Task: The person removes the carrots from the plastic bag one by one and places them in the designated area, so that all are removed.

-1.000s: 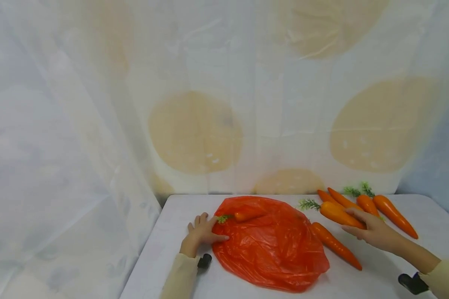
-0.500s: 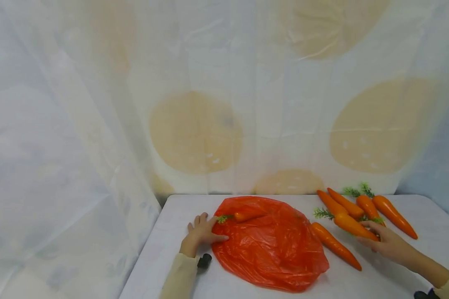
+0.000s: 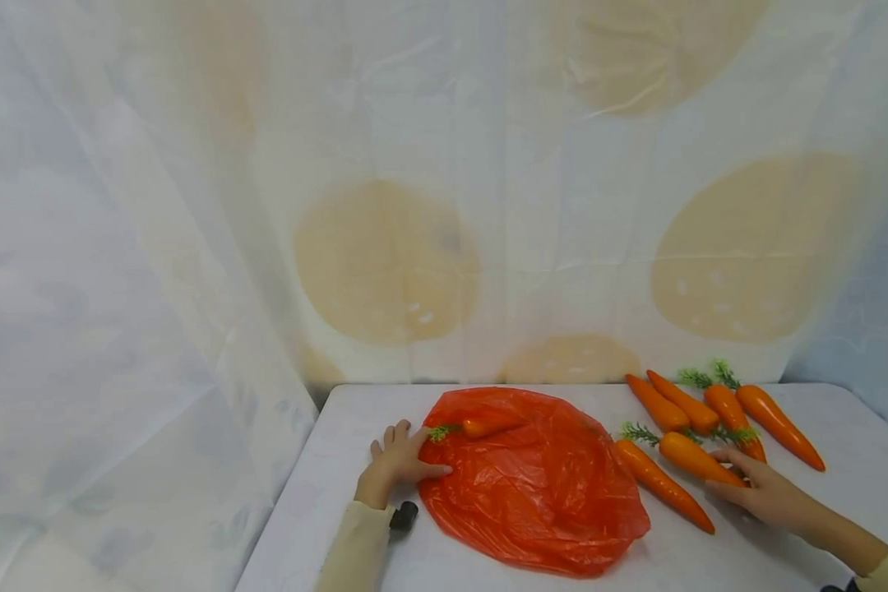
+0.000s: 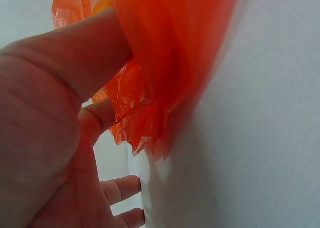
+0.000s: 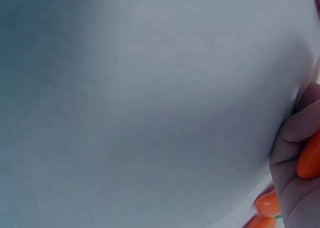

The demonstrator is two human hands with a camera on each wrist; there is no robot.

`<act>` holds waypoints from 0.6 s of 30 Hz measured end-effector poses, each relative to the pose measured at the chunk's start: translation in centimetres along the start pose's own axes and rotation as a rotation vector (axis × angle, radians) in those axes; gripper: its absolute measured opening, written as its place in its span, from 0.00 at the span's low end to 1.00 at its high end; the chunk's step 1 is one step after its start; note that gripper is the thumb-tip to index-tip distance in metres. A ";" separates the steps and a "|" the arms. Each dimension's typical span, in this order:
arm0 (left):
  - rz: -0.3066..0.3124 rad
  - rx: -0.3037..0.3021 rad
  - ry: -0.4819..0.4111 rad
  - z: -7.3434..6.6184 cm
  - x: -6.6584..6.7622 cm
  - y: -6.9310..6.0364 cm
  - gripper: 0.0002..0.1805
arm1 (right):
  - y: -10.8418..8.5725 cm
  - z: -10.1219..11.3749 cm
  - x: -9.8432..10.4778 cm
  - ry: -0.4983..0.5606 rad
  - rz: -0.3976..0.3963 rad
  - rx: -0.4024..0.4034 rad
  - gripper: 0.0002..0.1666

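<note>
A crumpled red plastic bag (image 3: 540, 501) lies mid-table in the head view. My left hand (image 3: 398, 460) rests at its left edge, fingers spread; the thumb and index finger touch the film. The left wrist view shows the thumb tip hidden behind the red film (image 4: 170, 43). A small carrot (image 3: 484, 426) with a green top shows at the bag's upper left. My right hand (image 3: 762, 492) holds the tapered end of a glossy orange carrot (image 3: 686, 455), whose leafy top points left. That carrot (image 5: 311, 160) appears against the palm in the right wrist view.
One carrot (image 3: 666, 487) lies against the bag's right side. Behind the right hand, several more lie in a loose group, including a carrot (image 3: 780, 426) at far right. A pale curtain (image 3: 562, 205) hangs behind the white table (image 3: 289, 534).
My right hand has moved right and down with its carrot, lowering it beside the group and away from the bag. The left hand and the bag look unchanged.
</note>
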State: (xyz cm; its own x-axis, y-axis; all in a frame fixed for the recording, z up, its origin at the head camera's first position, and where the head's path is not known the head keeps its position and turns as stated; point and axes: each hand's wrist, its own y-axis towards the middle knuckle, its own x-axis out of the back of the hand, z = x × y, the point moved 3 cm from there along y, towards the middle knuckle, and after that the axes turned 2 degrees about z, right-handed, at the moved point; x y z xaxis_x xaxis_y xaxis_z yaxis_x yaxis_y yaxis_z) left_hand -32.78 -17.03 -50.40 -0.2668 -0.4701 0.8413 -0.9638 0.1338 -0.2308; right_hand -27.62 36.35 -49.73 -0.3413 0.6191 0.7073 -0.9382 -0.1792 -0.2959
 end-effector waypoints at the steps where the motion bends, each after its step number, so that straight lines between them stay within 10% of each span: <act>1: 0.003 0.003 0.003 0.0 0.0 0.1 0.46 | -0.1 0.0 0.0 -0.017 -0.008 0.005 0.38; 18: 0.010 0.002 -0.016 -0.2 0.1 -0.2 0.44 | 0.1 0.0 -0.5 -0.125 -0.078 0.001 0.35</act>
State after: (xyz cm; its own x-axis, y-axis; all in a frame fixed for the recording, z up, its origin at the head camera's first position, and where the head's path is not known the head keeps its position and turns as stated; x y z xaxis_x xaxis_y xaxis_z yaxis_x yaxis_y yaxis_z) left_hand -32.67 -16.97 -50.18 -0.2764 -0.4830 0.8309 -0.9610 0.1366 -0.2403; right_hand -27.50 36.04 -50.16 -0.2713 0.5310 0.8028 -0.9624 -0.1351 -0.2359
